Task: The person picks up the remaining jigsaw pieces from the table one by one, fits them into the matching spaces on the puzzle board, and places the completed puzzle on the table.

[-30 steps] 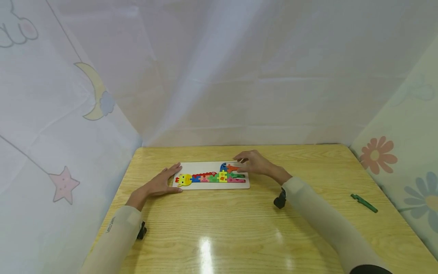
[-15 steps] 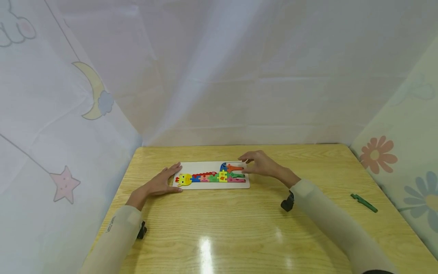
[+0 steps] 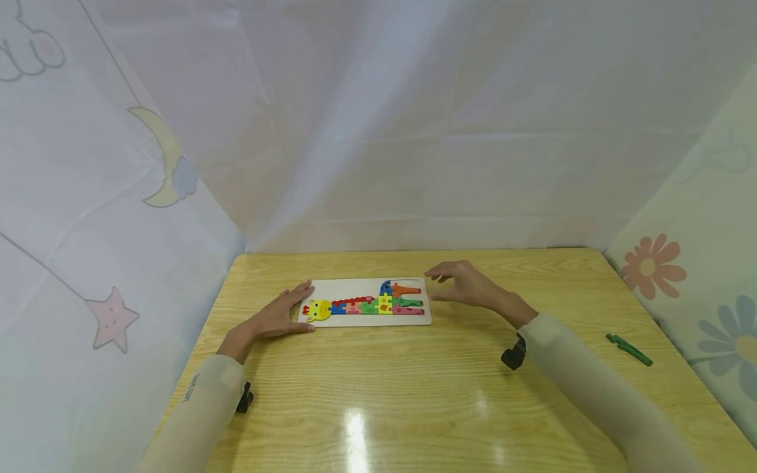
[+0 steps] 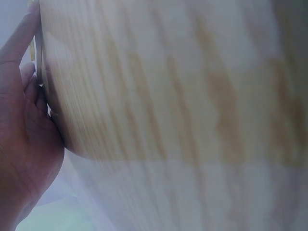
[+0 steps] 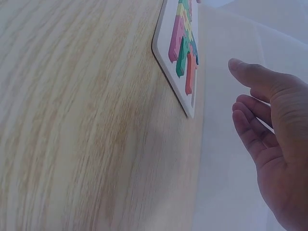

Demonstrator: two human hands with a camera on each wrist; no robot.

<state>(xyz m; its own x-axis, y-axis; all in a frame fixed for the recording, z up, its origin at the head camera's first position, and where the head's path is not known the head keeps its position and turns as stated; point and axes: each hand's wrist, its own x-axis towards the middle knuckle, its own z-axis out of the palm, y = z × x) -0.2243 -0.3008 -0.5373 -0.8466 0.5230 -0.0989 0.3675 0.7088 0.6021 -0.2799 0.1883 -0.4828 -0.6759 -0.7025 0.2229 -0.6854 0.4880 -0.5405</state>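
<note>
A white puzzle board (image 3: 349, 288) lies on the table, bearing a giraffe made of coloured interlocking pieces. The yellow head (image 3: 319, 310) is at the left; the orange leg (image 3: 407, 290), green leg (image 3: 408, 303) and pink leg (image 3: 409, 311) are at the right. My left hand (image 3: 276, 316) holds the board's left end, thumb along the near edge and fingers at the far corner. Just past the right end hovers my right hand (image 3: 467, 284), its fingers loosely bent and holding nothing. In the right wrist view that hand (image 5: 284, 130) is apart from the board (image 5: 164, 53).
A green, slim tool-like object (image 3: 629, 350) lies on the right side of the wooden table (image 3: 414, 394). Printed cloth walls (image 3: 378, 164) close in the back and both sides. Each wrist wears a small black camera.
My right hand has drawn back to the right, off the orange leg piece, which now shows fully in the board. The left hand and the board have stayed in place.
</note>
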